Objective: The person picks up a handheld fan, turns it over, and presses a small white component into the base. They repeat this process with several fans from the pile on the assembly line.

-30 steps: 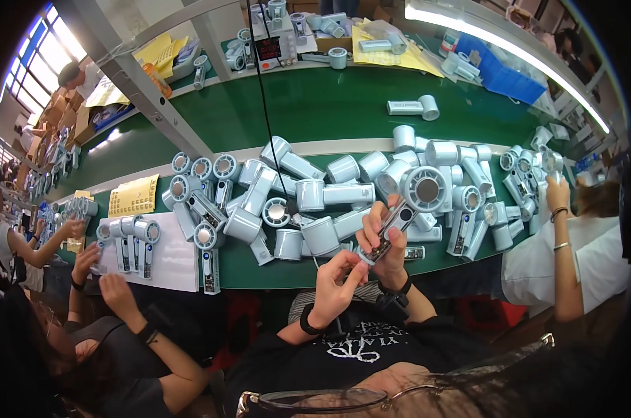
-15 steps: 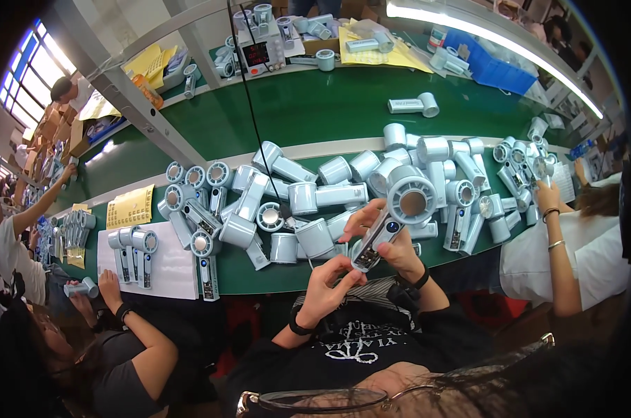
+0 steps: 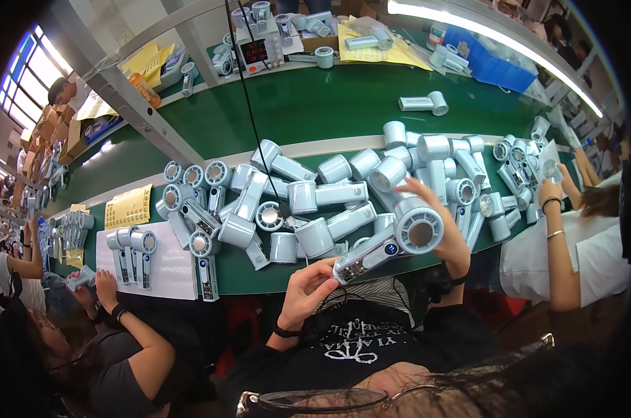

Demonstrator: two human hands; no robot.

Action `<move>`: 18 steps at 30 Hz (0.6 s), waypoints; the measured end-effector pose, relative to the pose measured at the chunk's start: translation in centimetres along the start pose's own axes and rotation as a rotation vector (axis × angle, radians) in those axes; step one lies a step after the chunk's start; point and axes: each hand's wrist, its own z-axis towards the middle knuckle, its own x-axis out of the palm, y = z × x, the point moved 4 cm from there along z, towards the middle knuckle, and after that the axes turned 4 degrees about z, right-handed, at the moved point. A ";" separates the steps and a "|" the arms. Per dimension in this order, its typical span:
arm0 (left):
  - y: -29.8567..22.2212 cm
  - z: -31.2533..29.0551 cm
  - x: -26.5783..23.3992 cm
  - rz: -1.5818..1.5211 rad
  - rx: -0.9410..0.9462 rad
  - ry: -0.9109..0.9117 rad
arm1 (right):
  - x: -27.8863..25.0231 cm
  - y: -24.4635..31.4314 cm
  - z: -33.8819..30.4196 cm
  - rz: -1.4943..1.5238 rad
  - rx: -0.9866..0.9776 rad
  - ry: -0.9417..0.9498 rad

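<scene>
A light blue handheld fan (image 3: 371,259) is tilted in front of me, its round grilled head to the upper right. Circuit parts show along its handle, above which a small blue display glows. My left hand (image 3: 306,291) pinches the bottom end of this handle between thumb and fingers. Beyond the fan head, my right hand (image 3: 437,198) is raised with its fingers stretched out toward the heap of similar fans (image 3: 333,198). The fan head partly covers that hand, and no thing shows in its fingers.
Several fans (image 3: 143,244) stand on a white sheet (image 3: 169,261) to the left, near a co-worker's hands. Another co-worker's hand (image 3: 551,191) handles parts at the right. A thin dark cable (image 3: 249,104) hangs over the heap. Farther back are a power supply (image 3: 256,52) and a blue bin (image 3: 500,63).
My right hand has let go of the handle and moved up and away behind the fan head. The fan has tipped flatter in my left hand, which shifted slightly left.
</scene>
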 end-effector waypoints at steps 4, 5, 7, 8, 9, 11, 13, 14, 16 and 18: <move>0.0 -0.3 0.0 0.008 -0.064 0.022 | 0.1 2.4 -0.3 -0.168 -0.319 0.111; -0.1 -0.2 0.0 0.010 -0.066 0.025 | 0.1 2.3 -0.3 -0.168 -0.319 0.107; -0.1 -0.1 -0.1 0.009 -0.087 0.037 | 0.3 2.0 -0.4 -0.179 -0.373 0.110; -0.1 -0.1 -0.2 0.009 -0.098 0.042 | 0.4 1.9 -0.5 -0.185 -0.399 0.112; -0.2 -0.1 0.0 0.009 -0.101 0.042 | 0.4 1.8 -0.4 -0.183 -0.397 0.111; -0.8 -0.1 0.2 0.158 -0.045 -0.019 | 0.7 1.7 -0.3 -0.172 -0.445 0.109; -0.8 0.1 0.4 0.235 -0.017 -0.054 | 1.1 1.6 -0.1 -0.162 -0.470 0.111; -1.0 0.4 0.6 0.309 0.092 -0.090 | 1.3 1.8 -0.1 -0.189 -0.548 0.082; -1.6 0.7 0.8 0.455 0.306 -0.163 | 1.7 2.1 -0.5 -0.240 -0.699 0.024; -2.2 0.8 0.8 0.491 0.366 -0.166 | 1.9 2.3 -0.5 -0.228 -0.732 0.043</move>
